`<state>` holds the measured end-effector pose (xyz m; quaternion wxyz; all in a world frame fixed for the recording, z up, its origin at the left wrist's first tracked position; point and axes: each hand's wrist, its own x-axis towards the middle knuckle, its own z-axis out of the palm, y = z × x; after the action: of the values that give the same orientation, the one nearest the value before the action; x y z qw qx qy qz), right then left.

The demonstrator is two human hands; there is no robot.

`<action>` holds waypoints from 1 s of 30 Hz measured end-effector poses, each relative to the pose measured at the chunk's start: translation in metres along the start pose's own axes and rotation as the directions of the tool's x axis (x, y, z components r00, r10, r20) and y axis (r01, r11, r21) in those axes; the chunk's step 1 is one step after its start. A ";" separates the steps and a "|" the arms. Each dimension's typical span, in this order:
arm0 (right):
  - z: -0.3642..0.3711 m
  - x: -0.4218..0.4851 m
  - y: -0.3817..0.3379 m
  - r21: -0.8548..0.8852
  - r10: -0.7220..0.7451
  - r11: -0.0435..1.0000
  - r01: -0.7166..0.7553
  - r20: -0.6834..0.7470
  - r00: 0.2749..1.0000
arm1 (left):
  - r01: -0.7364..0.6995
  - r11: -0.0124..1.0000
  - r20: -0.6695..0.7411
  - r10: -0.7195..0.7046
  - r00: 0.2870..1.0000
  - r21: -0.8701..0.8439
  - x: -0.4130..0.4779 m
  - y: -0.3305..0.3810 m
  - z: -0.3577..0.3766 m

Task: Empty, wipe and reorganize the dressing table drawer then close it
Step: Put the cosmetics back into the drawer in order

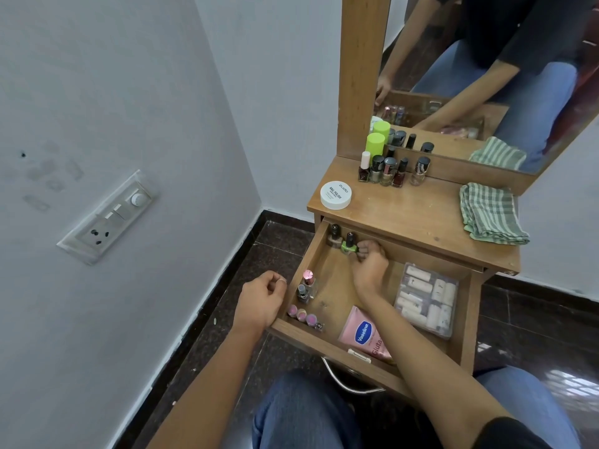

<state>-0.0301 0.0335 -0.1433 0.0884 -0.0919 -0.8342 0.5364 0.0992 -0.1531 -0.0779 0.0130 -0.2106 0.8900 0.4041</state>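
The wooden drawer [466, 322] stands pulled out under the dressing table top [405, 218]. My right hand [369, 264] reaches to its back left corner and pinches a green nail polish bottle [348, 246], beside a brown bottle [334, 236]. My left hand [262, 299] rests loosely curled at the drawer's left rim and holds nothing. More nail polish bottles [306, 286] and pink-capped ones [303, 315] line the left side. A pink Vaseline tube [364, 333] lies at the front, and a clear box of small tubes [426, 303] sits on the right.
On the table top stand several nail polish bottles [389, 170], a green-capped bottle [375, 144], a white nail polish remover tub [335, 195] and a folded green checked cloth [491, 213]. A mirror [486, 76] rises behind. A wall with a switch plate [110, 218] is on the left.
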 end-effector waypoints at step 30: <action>0.008 -0.011 -0.012 -0.065 0.067 0.995 -0.073 -0.089 0.994 | 0.001 0.999 -0.006 -0.001 1.000 0.036 0.000 -0.001 0.002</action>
<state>-0.0226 0.0188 -0.1359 0.1023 -0.1472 -0.8438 0.5059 0.0988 -0.1524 -0.0796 0.0144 -0.2120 0.8971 0.3873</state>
